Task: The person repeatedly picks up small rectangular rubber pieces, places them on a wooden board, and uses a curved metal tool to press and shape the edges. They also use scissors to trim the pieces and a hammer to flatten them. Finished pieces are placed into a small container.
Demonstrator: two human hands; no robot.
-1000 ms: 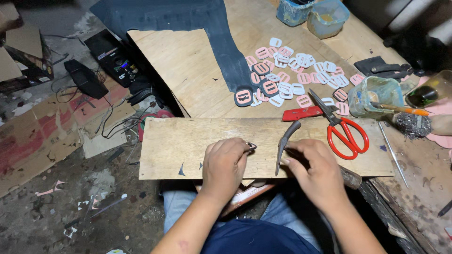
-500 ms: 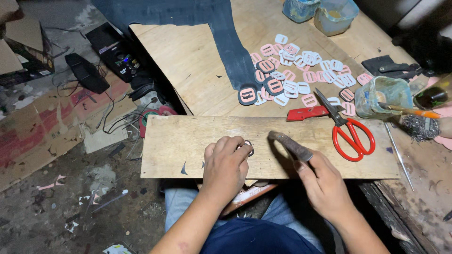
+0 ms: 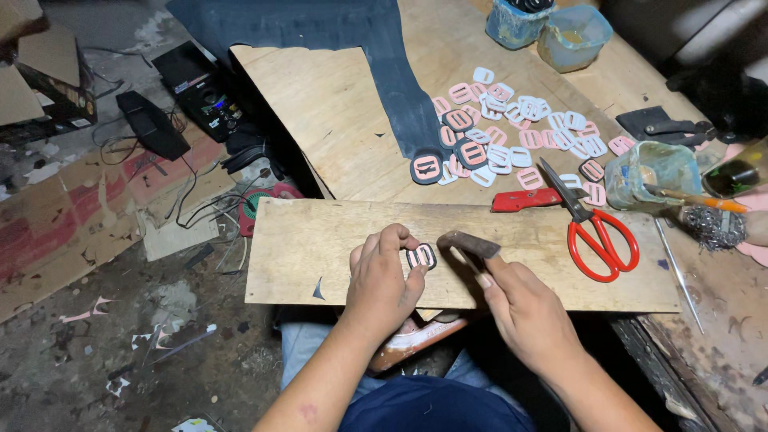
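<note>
A: What's lying around the board?
B: Red-handled scissors [image 3: 596, 232] and a pile of pink and white buckle pieces [image 3: 512, 136] are sitting behind the wooden plank [image 3: 320, 248], nothing blocking.

A: Hands?
B: Left hand [image 3: 382, 280] is pinching a small dark-rimmed pink buckle [image 3: 422, 256] flat on the plank; right hand [image 3: 520, 308] is gripping a dark metal hammer [image 3: 468, 244] just beside it.

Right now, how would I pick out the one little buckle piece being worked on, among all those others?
Start at the long plywood board lying across the person's lap. Near its middle the left hand pinches a small buckle piece against the wood, with the small hammer in the right hand beside it. It lies alone on this board; the pile of buckle pieces lies on the table beyond.
</note>
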